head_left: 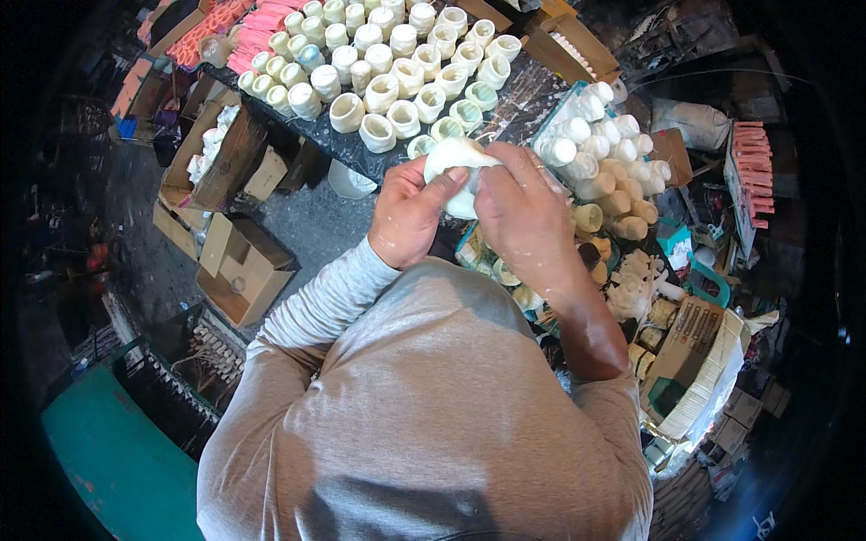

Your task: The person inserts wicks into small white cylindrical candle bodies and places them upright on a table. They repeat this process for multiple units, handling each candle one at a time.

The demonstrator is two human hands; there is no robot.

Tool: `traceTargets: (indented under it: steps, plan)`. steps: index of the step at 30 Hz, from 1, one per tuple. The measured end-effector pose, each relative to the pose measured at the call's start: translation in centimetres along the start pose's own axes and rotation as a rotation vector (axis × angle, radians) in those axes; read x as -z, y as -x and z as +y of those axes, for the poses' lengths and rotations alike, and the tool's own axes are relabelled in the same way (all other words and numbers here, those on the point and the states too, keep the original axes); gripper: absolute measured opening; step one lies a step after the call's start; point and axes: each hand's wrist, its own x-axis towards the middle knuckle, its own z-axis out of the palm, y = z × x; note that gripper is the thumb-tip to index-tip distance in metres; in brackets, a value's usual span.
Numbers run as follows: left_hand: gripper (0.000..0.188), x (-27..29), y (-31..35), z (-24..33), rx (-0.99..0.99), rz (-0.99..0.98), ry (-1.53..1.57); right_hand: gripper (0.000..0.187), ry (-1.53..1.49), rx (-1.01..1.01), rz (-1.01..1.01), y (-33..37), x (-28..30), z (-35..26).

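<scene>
A soft, white, rubbery-looking piece [454, 159] is held between my two hands, close in front of my body. My left hand [408, 215] closes round its left side, the thumb pressed on it. On the other side my right hand [528, 203] grips it with bent fingers, which hide part of it. White specks dot both hands. Just beyond them, rows of pale cup-shaped pieces [377, 132] with open tops stand on a dark table [356, 155]. Farther back in those rows are narrower cream pieces [289, 75].
To the right, a tray holds stacked white and yellowish cylinders [591, 144]. Pink sticks [753, 171] lie at the far right, more pink pieces [257, 41] at the back left. An open cardboard box [242, 270] sits on the floor at left, near a green surface [117, 451].
</scene>
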Motion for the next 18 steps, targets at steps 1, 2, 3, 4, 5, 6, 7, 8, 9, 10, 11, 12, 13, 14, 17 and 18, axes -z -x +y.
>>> traceTargets:
  steps: [1, 2, 3, 4, 5, 6, 7, 8, 9, 10, 11, 12, 13, 14, 17, 18]
  plan:
    - [0.031, -0.1, 0.0, 0.1, -0.005, 0.002, -0.07, 0.018, 0.03, 0.016, 0.01, 0.1, -0.3, 0.2]
    - [0.033, -0.3, 0.1, 0.2, -0.06, -0.024, -0.126, 0.019, 0.057, 0.028, 0.015, 0.2, -0.5, 0.4]
    - [0.037, -0.6, 0.4, 0.4, -0.118, -0.05, -0.183, 0.022, 0.046, 0.017, 0.074, 0.4, -0.8, 0.6]
    - [0.04, -1.0, 0.6, 0.5, -0.179, -0.073, -0.238, 0.025, 0.029, 0.005, 0.125, 0.5, -1.0, 0.8]
    - [0.044, -1.3, 0.9, 0.6, -0.15, -0.049, -0.131, 0.028, 0.015, 0.002, 0.181, 0.8, -1.1, 1.0]
    - [0.048, -1.7, 1.3, 0.7, -0.122, -0.025, -0.021, 0.031, -0.009, -0.061, 0.193, 1.2, -1.0, 1.3]
    - [0.053, -2.1, 1.5, 0.6, -0.096, -0.002, 0.089, 0.035, -0.032, -0.117, 0.212, 1.7, -0.9, 1.3]
    - [0.058, -2.2, 1.6, 0.7, -0.087, 0.001, 0.201, 0.039, -0.056, -0.175, 0.23, 2.3, -0.8, 1.3]
    - [0.064, -2.7, 1.3, 0.4, -0.18, 0.038, 0.068, 0.046, -0.059, -0.153, 0.238, 2.8, -0.9, 1.2]
    - [0.066, -2.8, 1.2, 0.3, -0.163, 0.034, 0.111, 0.047, -0.085, -0.162, 0.248, 3.1, -1.1, 1.3]
    - [0.068, -2.8, 1.3, 0.4, -0.121, 0.038, 0.14, 0.048, -0.114, -0.157, 0.267, 3.4, -1.3, 1.3]
    - [0.07, -2.9, 1.4, 0.3, -0.072, 0.047, 0.168, 0.049, -0.145, -0.155, 0.287, 3.6, -1.6, 1.4]
    - [0.076, -2.7, 1.2, 0.4, -0.101, 0.049, 0.167, 0.051, -0.17, -0.181, 0.296, 4.0, -1.7, 1.2]
    - [0.076, -2.7, 1.2, 0.4, -0.112, 0.038, 0.146, 0.052, -0.185, -0.181, 0.282, 4.2, -1.8, 1.2]
    - [0.079, -2.8, 1.2, 0.2, -0.137, 0.033, 0.107, 0.054, -0.211, -0.176, 0.232, 5.0, -1.5, 1.4]
    - [0.08, -2.8, 1.1, 0.2, -0.136, 0.03, 0.099, 0.056, -0.214, -0.166, 0.21, 5.2, -1.2, 1.4]
